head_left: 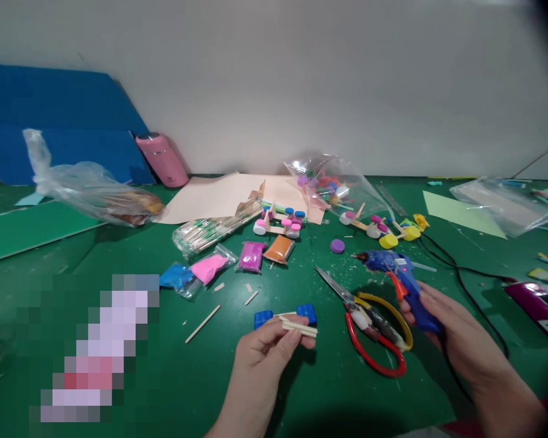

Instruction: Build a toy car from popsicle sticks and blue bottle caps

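My left hand [276, 340] pinches short wooden sticks [300, 329] between thumb and fingers. Two blue clay pieces [306, 314] show just behind those fingers, with a pale stick between them; whether they are held or resting on the table cannot be made out. Around the handle of a blue hot glue gun [402, 271] my right hand [452, 328] is closed, near its orange trigger. The gun's nozzle points left, away from the sticks. Between the hands lie scissors [374, 328] with red and yellow about their handles.
Clay packets [252, 256], bundled sticks [219, 225] and small clay-wheeled models [278, 224] lie ahead on the green table [164, 365]. A pink flask [163, 159] leans by the wall. The gun's black cord [466, 267] trails right, near a purple device [536, 307]. A blurred patch covers the lower left.
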Tool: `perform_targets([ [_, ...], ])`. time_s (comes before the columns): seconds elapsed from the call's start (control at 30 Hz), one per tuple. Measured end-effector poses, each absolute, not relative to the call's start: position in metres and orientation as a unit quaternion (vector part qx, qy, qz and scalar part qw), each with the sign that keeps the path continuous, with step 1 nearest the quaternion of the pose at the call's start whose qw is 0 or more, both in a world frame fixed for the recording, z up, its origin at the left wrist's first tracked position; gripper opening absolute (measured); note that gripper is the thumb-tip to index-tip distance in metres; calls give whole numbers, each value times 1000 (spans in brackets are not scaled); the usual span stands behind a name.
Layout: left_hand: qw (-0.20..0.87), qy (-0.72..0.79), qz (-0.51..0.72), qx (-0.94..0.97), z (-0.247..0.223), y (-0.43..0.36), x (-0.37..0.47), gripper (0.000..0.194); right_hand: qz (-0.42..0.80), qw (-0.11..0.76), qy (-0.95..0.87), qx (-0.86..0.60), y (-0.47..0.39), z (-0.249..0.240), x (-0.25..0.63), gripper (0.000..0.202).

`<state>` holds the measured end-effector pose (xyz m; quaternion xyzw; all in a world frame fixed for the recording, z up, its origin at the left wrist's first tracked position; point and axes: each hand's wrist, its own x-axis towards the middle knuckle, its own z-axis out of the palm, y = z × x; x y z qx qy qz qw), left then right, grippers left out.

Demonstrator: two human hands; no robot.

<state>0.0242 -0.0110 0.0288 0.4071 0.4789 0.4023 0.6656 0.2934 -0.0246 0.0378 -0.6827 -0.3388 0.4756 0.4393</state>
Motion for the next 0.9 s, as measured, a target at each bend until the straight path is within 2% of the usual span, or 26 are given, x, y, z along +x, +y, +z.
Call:
perform_targets([
  [0.07,663,488,409,394,30,-10,26,19,504,460,-316,-660,-30,44,281,30],
  [0.2,651,499,426,381,34,-10,28,19,536,445,-401,-595,-38,51,260,24],
  [0.47,622,508,448,392,40,-11,28,16,492,382,-446,-643,-58,59,237,34],
  [0.63,609,514,439,415,39,-11,28,17,467,304,-518,-649,-64,47,250,30],
  [0.77,606,512,439,422,39,-12,27,17,438,290,-551,-648,-66,45,254,38],
  [0.9,606,511,440,421,41,-12,28,18,430,284,-577,-633,-65,50,249,36],
])
